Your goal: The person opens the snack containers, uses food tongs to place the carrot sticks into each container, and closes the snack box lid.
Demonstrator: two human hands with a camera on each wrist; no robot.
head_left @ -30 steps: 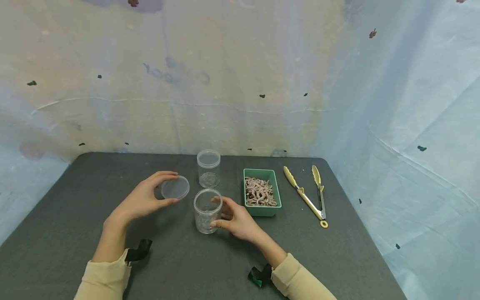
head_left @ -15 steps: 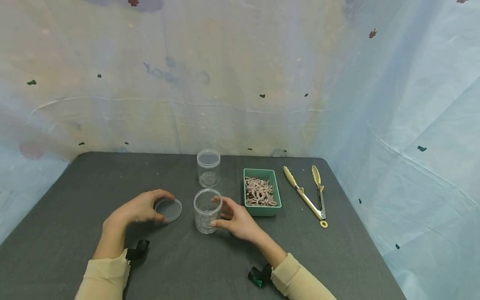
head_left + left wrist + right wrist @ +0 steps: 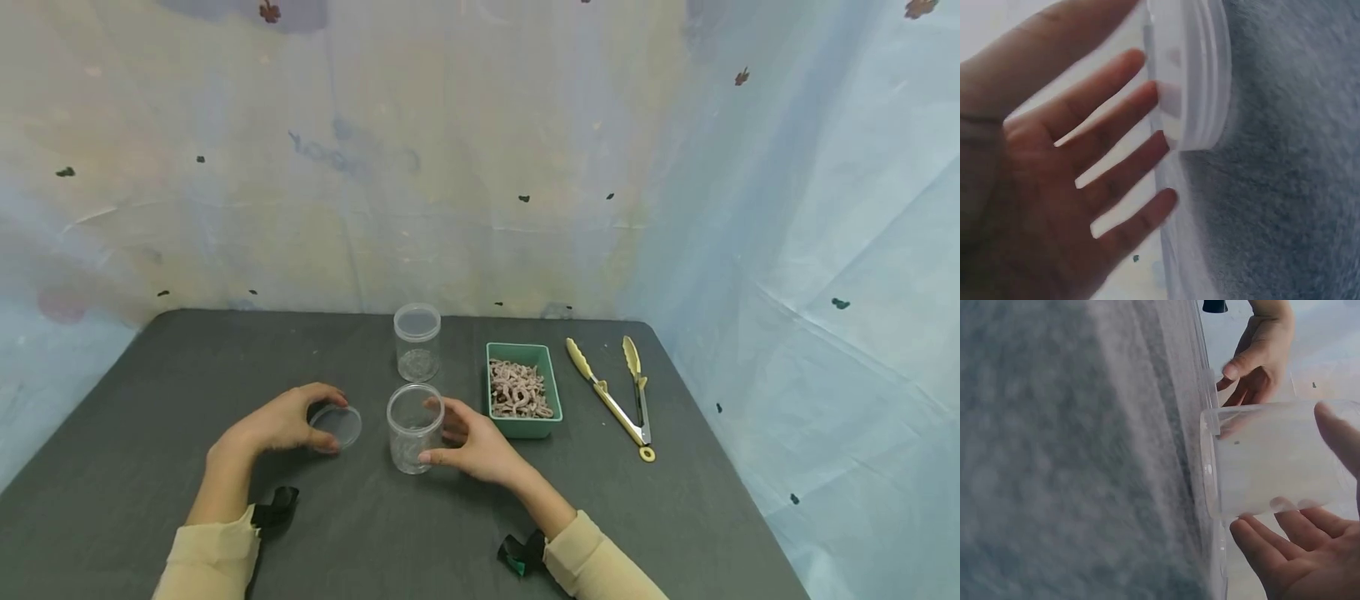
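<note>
In the head view, a clear plastic lid lies flat on the table. My left hand is around its left side, thumb and fingers spread at its edge. In the left wrist view the fingers look straight, their tips close to the lid; whether they press on it I cannot tell. My right hand holds an uncovered clear jar standing upright on the table. From the right wrist view, the thumb is on one side of the jar and the fingers on the other.
Behind the held jar stands another clear jar with its lid on. A green tray of pinkish-grey, worm-like pieces is to the right. Farther right lie spread tongs with yellow tips. A plastic sheet hangs behind the dark table.
My left hand has lowered the lid from beside the jar onto the table and its fingers have loosened around it. The right hand stays on the jar. The head view has tilted slightly up.
</note>
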